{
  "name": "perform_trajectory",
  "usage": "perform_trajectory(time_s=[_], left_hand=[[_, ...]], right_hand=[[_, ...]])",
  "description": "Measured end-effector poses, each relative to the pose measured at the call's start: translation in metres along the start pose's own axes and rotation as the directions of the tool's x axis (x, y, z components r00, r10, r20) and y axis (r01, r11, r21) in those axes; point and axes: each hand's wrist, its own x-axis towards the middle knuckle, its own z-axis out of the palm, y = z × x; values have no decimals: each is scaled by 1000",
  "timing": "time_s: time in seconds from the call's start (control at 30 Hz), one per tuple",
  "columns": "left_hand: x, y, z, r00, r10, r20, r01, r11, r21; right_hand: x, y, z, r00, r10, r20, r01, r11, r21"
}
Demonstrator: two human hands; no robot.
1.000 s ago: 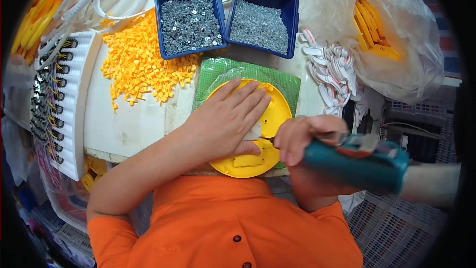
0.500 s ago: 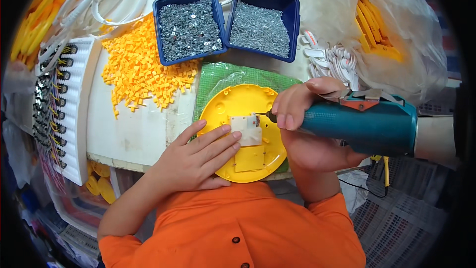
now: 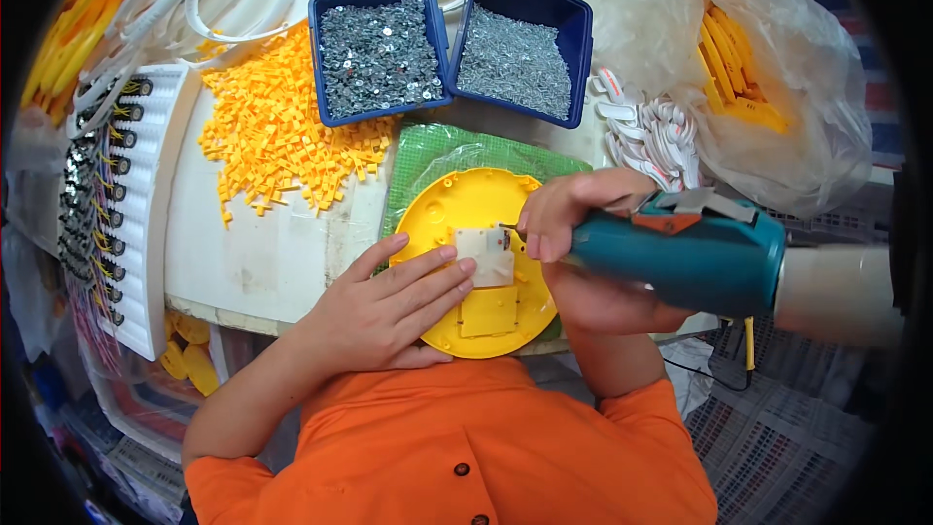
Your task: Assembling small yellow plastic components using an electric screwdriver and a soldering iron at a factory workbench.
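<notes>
A round yellow plastic cover [image 3: 515, 297] lies inside-up on the green mat [image 3: 428, 148] at the table's near edge. Across its left part rests my left hand [image 3: 389, 301], flat with fingers stretched, the fingertips reaching a small white plastic housing [image 3: 483, 267] mounted inside it. My right hand [image 3: 554, 219] is wrapped round the front of a teal electric screwdriver [image 3: 680, 258], held nearly level. Its thin bit points left, at the housing's upper right corner. Any screw under the tip is too small to make out.
Two blue bins, one of small round metal parts [image 3: 379, 53] and one of screws [image 3: 515, 53], stand beyond the mat. Small yellow plastic pieces [image 3: 282, 126] are heaped left. A white foam tray [image 3: 155, 224] of wired parts stands farther left; white plastic pieces [image 3: 656, 131] lie right.
The screwdriver's rear end has swung left and slightly down, and my right hand has shifted slightly left with it. My left hand stays flat on the cover.
</notes>
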Motion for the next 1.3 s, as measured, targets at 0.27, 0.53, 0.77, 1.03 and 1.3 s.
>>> perform_trajectory(time_s=[0.27,0.53,0.77,1.03,1.3], left_hand=[[-5,-2,7,997,30,-72,-30,1000,3],[-6,-4,10,985,65,-158,-64,998,11],[-6,-5,14,981,63,-185,-65,998,-7],[-7,-6,15,972,60,-228,-67,997,-25],[-7,-6,15,969,63,-240,-71,997,-24]], right_hand=[[10,-1,31,997,-53,63,56,998,-40],[5,15,29,992,101,70,-101,995,-3],[10,8,29,993,75,93,-74,997,-15],[-7,-6,24,964,-101,246,111,993,-27],[-28,11,41,994,-26,109,35,996,-82]])
